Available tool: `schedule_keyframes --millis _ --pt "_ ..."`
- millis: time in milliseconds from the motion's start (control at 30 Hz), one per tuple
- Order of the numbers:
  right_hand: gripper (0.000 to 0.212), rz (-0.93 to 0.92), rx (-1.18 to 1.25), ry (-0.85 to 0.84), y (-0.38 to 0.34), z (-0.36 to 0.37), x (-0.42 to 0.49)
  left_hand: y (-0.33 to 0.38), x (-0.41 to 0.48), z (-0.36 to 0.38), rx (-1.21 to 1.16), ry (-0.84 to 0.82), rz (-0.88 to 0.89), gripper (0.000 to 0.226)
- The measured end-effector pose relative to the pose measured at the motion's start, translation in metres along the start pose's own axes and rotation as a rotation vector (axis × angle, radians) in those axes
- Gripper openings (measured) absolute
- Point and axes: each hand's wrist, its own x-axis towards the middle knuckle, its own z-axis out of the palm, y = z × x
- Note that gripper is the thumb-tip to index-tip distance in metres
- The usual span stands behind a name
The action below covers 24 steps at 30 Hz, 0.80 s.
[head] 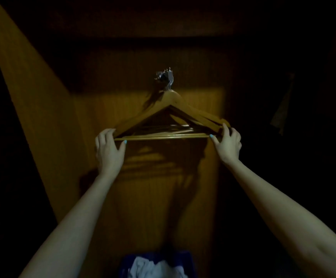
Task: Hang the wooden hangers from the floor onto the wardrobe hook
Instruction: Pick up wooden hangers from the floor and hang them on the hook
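Observation:
Several wooden hangers (171,103) hang bunched together from a metal wardrobe hook (166,77) on the wooden back panel. Their bottom bars (163,136) fan out slightly. My left hand (108,149) holds the left tips of the bunch, thumb under the front bar and fingers curled over the end. My right hand (228,144) holds the right tips the same way, thumb on the bar and fingers wrapped behind. Both arms reach up and forward. The floor is out of view.
The wardrobe's wooden panel (153,197) is lit in the middle; its sides are very dark. A slanted wooden side wall (22,87) rises at the left. Below, at the frame's bottom edge, a blue basket (127,259) holds pale cloth (157,267).

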Motion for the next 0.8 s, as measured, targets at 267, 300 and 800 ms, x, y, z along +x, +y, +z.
schedule_keyframes --millis 267,300,800 --pt "0.063 0.073 0.087 -0.256 0.064 -0.012 -0.123 0.034 -0.106 0.053 -0.131 -0.373 0.059 0.031" --pt "0.064 0.092 0.096 -0.323 0.079 -0.016 -0.145 0.039 -0.128 0.062 -0.16 -0.451 0.045 0.03" --pt "0.056 0.535 -0.402 -1.125 0.427 -0.093 -0.495 0.071 -0.569 0.134 -0.096 -1.329 -0.049 0.035"
